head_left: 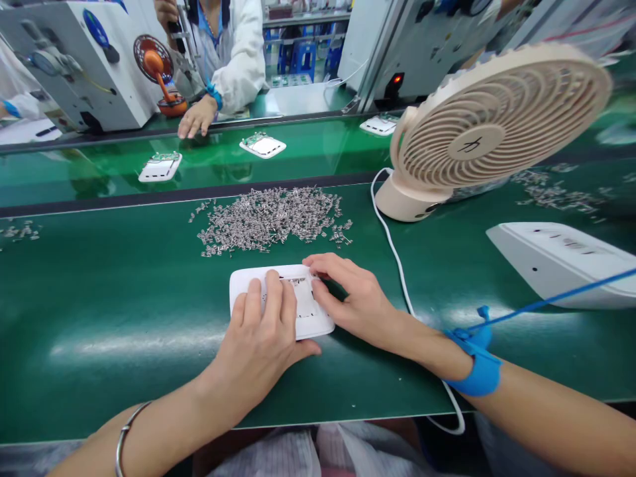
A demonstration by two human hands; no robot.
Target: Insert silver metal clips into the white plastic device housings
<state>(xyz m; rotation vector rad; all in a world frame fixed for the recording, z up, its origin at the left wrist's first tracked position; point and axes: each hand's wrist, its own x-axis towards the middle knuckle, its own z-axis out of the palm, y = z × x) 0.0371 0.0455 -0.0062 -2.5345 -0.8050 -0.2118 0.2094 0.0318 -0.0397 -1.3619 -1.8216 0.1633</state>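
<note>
A white rectangular plastic housing (314,326) with a recessed opening lies on the green bench in front of me. My left hand (263,331) rests over its left half, fingers bent on top and thumb along the near edge, holding it. At the upper right corner, my right hand (355,298) has thumb and fingers drawn together in a pinch against the housing. Whatever sits between those fingertips is too small or hidden to make out. Just beyond the housing is a heap of small metal clips or springs (273,218).
A beige fan (477,142) stands at the right, its white cable (397,258) running down the bench. A larger white casing (571,265) is at far right. Housings with circuit boards (263,145) sit on the green belt (209,165). Across it is a co-worker's hand (199,118).
</note>
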